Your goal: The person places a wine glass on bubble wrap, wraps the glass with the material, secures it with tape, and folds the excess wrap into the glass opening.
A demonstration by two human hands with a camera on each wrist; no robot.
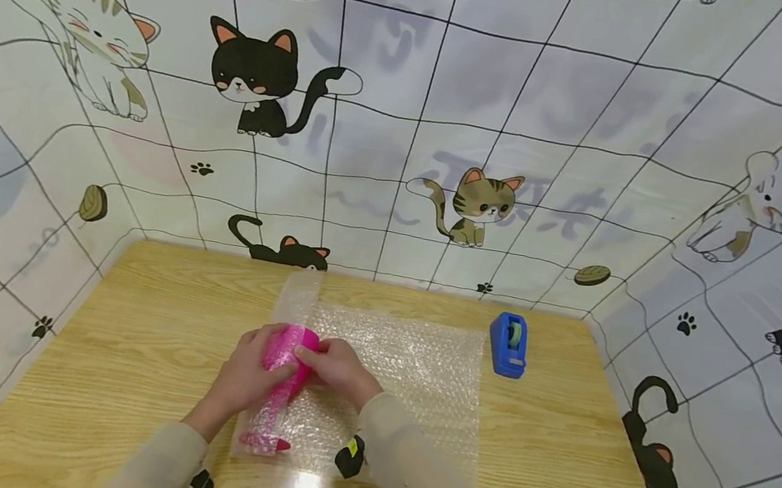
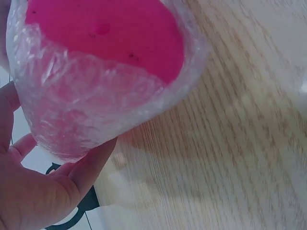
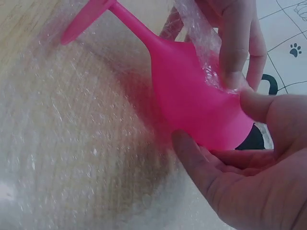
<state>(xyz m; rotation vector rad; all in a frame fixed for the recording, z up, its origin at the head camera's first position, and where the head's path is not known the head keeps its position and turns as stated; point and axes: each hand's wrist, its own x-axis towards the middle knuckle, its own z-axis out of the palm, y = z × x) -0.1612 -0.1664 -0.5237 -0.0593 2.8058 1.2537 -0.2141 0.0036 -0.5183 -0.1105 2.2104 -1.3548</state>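
Note:
A pink stemmed goblet lies on its side over a sheet of bubble wrap, its bowl toward the back and its round foot toward the front. One edge of the wrap is folded over the goblet's left side. My left hand grips the bowl through this fold, thumb on top. At the rim end, my right hand holds the bare side of the bowl between thumb and fingers. In the left wrist view, wrap covers part of the pink surface, with my left fingers curved against it.
A blue tape dispenser with a roll in it stands at the back right of the wooden table, beyond the wrap's right edge. Cat-printed sheeting encloses the table's back and sides. Dark wrist-camera parts hang near my sleeves.

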